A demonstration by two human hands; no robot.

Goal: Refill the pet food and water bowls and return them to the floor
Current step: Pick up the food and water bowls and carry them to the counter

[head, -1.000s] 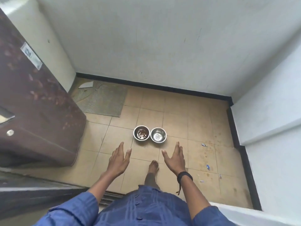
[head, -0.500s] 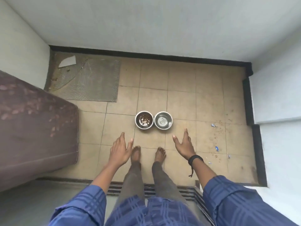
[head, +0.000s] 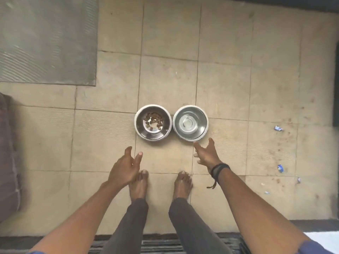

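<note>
Two steel bowls stand side by side on the tan tiled floor. The left food bowl [head: 153,122] holds a few brown kibble pieces. The right water bowl [head: 190,122] looks shiny inside; I cannot tell if it holds water. My left hand [head: 125,166] hovers open below and left of the food bowl, apart from it. My right hand [head: 206,154] reaches with spread fingers, its fingertips just short of the water bowl's near rim. Neither hand holds anything.
My two bare feet [head: 159,184] stand just behind the bowls. A grey ribbed mat [head: 47,41] lies at the upper left. A brown object [head: 8,153] edges the left side. Small blue scraps [head: 278,148] litter the tiles at right. A dark grate [head: 161,244] runs along the bottom.
The view has dropped much closer to the floor and bowls. Both hands have reached forward toward the bowls, the right one nearly to the water bowl's rim.
</note>
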